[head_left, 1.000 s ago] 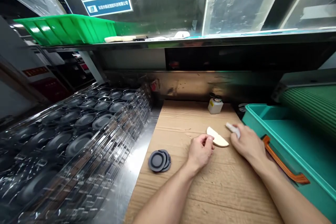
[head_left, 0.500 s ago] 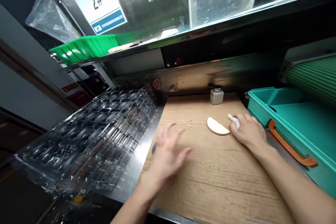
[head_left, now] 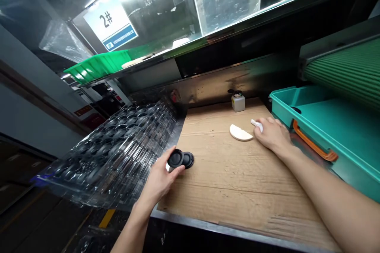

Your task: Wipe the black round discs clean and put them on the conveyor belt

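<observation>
Head view: left hand (head_left: 162, 172) around black plastic discs (head_left: 175, 159) on brown cardboard (head_left: 219, 182) (whether gripping, I cannot tell), right hand (head_left: 271, 132) gripping a white wad (head_left: 257, 125). Dark round pieces (head_left: 127, 121) sit in clear plastic trays (head_left: 127, 166), a dark oval (head_left: 296, 110) in the teal plastic bin (head_left: 353, 174).

The left hand (head_left: 162, 176) is held with its thumb and forefinger curved apart, the left forearm (head_left: 135, 219) being extended forward. The right hand (head_left: 271, 132) is turned palm down, fingers bent, the right forearm (head_left: 320, 189) being angled inward.
</observation>
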`<action>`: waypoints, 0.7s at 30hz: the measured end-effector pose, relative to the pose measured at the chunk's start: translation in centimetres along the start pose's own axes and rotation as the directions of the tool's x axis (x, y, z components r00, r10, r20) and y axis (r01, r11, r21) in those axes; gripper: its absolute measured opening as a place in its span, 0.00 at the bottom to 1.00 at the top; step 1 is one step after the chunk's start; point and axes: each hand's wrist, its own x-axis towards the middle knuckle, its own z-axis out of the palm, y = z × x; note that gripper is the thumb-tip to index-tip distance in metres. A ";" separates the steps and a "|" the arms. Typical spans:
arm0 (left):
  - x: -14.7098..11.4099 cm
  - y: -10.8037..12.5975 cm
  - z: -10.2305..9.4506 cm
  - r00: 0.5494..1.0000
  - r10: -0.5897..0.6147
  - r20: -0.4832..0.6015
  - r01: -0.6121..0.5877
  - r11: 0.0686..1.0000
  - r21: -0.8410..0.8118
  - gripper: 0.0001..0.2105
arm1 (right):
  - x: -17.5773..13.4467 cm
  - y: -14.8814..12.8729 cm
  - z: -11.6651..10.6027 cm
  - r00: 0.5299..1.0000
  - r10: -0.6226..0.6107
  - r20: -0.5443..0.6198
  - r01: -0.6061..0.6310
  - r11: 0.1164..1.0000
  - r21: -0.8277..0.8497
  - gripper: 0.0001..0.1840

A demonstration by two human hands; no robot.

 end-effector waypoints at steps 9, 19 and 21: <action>-7.4 2.8 2.0 0.936 -0.006 0.352 0.352 0.038 -0.935 0.29 | 0.0 0.6 0.4 1.000 0.014 0.015 -0.014 1.000 0.028 0.20; -8.4 2.8 3.0 0.945 -0.007 0.327 0.324 -0.110 -0.940 0.28 | 0.0 0.7 0.3 0.997 0.060 0.046 -0.062 0.998 0.033 0.21; -8.5 2.7 3.1 0.946 -0.014 0.324 0.320 -0.106 -0.941 0.28 | 0.1 0.6 0.3 0.997 0.064 0.049 -0.066 0.997 0.032 0.21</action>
